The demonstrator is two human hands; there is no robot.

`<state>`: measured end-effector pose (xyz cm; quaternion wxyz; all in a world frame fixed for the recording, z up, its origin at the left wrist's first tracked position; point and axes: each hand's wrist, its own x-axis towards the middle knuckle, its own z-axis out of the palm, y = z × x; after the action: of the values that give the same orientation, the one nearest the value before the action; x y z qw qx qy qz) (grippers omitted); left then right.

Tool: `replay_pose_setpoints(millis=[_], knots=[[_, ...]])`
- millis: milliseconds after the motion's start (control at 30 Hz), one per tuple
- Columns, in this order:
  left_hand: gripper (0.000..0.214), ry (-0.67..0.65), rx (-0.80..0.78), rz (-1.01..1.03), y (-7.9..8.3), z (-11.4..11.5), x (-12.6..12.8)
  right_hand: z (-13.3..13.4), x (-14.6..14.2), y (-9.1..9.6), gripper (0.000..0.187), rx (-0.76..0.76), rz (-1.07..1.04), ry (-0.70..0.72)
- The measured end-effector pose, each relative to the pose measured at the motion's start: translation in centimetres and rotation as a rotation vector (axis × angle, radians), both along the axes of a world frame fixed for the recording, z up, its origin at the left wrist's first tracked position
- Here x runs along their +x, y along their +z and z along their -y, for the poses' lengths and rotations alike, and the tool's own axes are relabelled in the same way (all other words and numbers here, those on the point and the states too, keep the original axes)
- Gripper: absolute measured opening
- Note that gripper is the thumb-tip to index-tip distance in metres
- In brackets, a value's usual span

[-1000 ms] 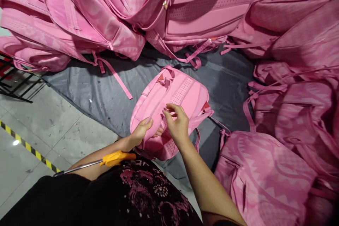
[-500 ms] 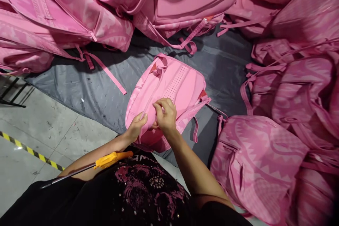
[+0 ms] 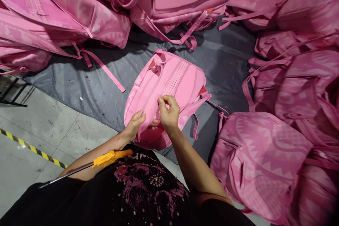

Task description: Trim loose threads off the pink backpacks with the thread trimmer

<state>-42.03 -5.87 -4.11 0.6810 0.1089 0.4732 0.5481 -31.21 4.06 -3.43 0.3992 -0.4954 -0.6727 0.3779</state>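
A pink backpack [image 3: 193,77] lies back side up on a dark grey sheet in front of me, with a dotted panel down its middle. My left hand [image 3: 135,123] is closed on its shoulder strap [image 3: 146,113], thumb on top and fingertips showing beneath the strap's far edge. Just to the right, my right hand [image 3: 170,113] is raised over the backpack in a pinch, thumb against forefinger. Whatever sits in that pinch is too small to make out. Near my left forearm, a tool with an orange-yellow handle [image 3: 109,158] and a thin metal shaft lies across my black shirt.
Large pink backpacks [image 3: 108,24] are piled along the far side of the grey sheet [image 3: 92,102], their straps hanging down. More pink backpacks [image 3: 265,155] crowd the right side. At left, black-and-yellow tape [image 3: 34,150] crosses the tiled floor.
My right hand has moved slightly right and up, away from the strap, still pinched. My left hand keeps its hold on the strap. The view has shifted a little.
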Motion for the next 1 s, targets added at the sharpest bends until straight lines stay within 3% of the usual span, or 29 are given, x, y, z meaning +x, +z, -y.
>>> replay_pose_setpoints(millis=[167, 333, 400, 500, 567, 633, 733, 900, 1000], knots=[[0.059, 0.008, 0.003, 0.016, -0.6, 0.2, -0.1, 1.4, 1.1, -1.2, 0.025, -0.258, -0.166, -0.135], [0.058, -0.022, 0.026, -0.039, -0.5, 0.3, 0.1, 2.4, 0.7, -1.4, 0.04, -0.634, -0.37, 0.097], [0.048, -0.01, 0.069, -0.271, 0.3, 0.0, -0.2, 2.4, 0.3, -1.0, 0.039, -0.61, -0.386, 0.12], [0.028, 0.116, 0.128, -0.773, 2.3, -0.7, -0.8, 2.4, -0.2, 0.0, 0.031, -0.472, -0.362, 0.114], [0.02, 0.156, 0.151, -0.926, 3.4, -1.3, -1.2, 2.8, -0.2, 0.6, 0.027, -0.44, -0.346, 0.13], [0.019, 0.149, 0.172, -0.927, 4.0, -1.6, -1.3, 3.3, 0.0, 0.9, 0.025, -0.427, -0.317, 0.141], [0.035, 0.214, 0.179, -0.813, 3.8, -1.3, -1.1, 3.7, 0.5, 0.8, 0.027, -0.415, -0.283, 0.162], [0.036, 0.23, 0.214, -0.603, 3.1, -0.2, -1.2, 3.2, 0.7, 0.7, 0.035, -0.577, -0.436, 0.263], [0.035, 0.231, 0.24, -0.607, 3.1, -0.3, -1.5, 3.5, 0.3, 1.2, 0.032, -0.555, -0.441, 0.214]])
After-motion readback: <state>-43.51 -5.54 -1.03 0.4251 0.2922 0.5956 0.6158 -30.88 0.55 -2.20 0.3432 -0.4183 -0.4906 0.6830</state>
